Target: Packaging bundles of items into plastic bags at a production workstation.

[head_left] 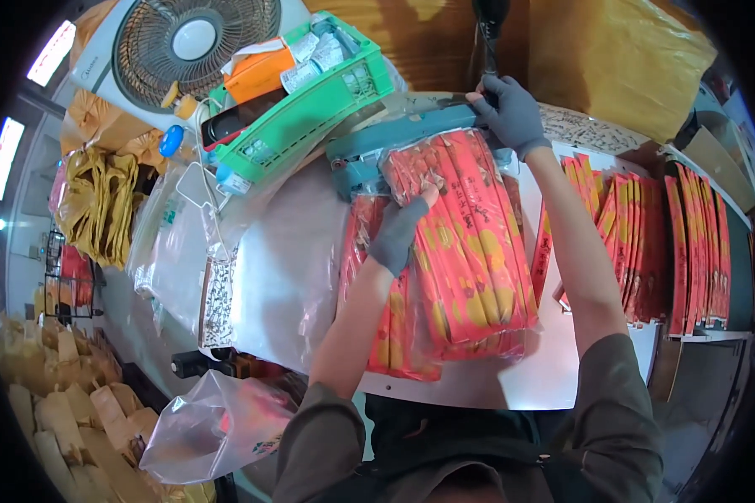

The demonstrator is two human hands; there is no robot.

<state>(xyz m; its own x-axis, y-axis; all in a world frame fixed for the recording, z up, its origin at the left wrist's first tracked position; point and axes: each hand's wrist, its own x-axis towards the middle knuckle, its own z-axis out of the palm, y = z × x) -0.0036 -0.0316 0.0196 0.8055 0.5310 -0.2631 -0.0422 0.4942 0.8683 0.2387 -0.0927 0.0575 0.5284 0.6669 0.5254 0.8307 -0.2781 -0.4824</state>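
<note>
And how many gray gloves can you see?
2: one on the left hand, against the bagged red packets; one on the right hand, by the teal machine's end. No others show.

Red packets (466, 281): glossy clear plastic wrap (415, 163); gloves (512, 116): matt cloth; green crate (315, 114): smooth plastic; tabletop (547, 369): glossy.

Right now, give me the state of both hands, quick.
Left hand: closed, holding the top pink pack by its left side.
Right hand: partly curled by the right end of the sealer; grip cannot be told.
</note>
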